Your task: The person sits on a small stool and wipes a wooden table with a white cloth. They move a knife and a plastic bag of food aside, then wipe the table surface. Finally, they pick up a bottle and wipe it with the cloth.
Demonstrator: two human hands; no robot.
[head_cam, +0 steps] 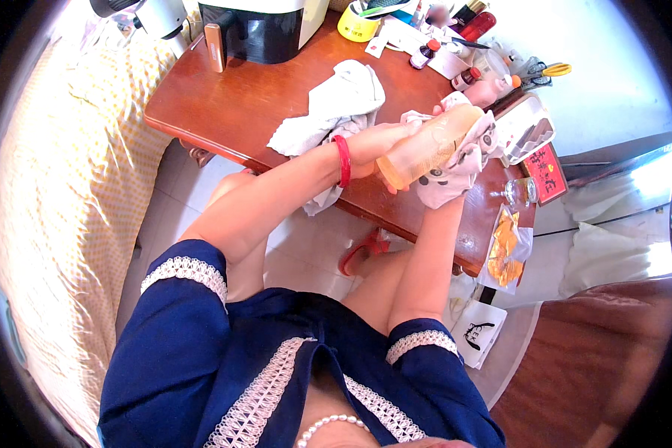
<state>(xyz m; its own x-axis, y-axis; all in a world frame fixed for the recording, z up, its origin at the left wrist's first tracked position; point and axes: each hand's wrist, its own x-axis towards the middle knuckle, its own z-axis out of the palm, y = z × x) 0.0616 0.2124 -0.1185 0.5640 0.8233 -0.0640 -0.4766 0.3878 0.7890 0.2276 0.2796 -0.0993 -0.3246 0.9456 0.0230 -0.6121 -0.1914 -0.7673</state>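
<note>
My left hand [395,147], below a red bracelet, grips a translucent amber bottle [431,147] near its lower end. The bottle is held tilted above the wooden table [229,106], with its base toward me. A pale cloth with panda faces [453,176] is bunched against the bottle's right side. It covers most of my right hand, whose forearm [438,246] comes up from below; the hidden fingers press the cloth to the bottle. Left of the bottle lies a crumpled white towel [350,89], partly hanging over the table's front edge.
A black-fronted appliance [266,36] and a yellow holder [357,25] stand at the back. Small brown bottles [424,55], a white tray [532,131], a glass jar [521,191] and an orange-gold packet [505,246] line the right side. A checked bedspread [84,196] is at left.
</note>
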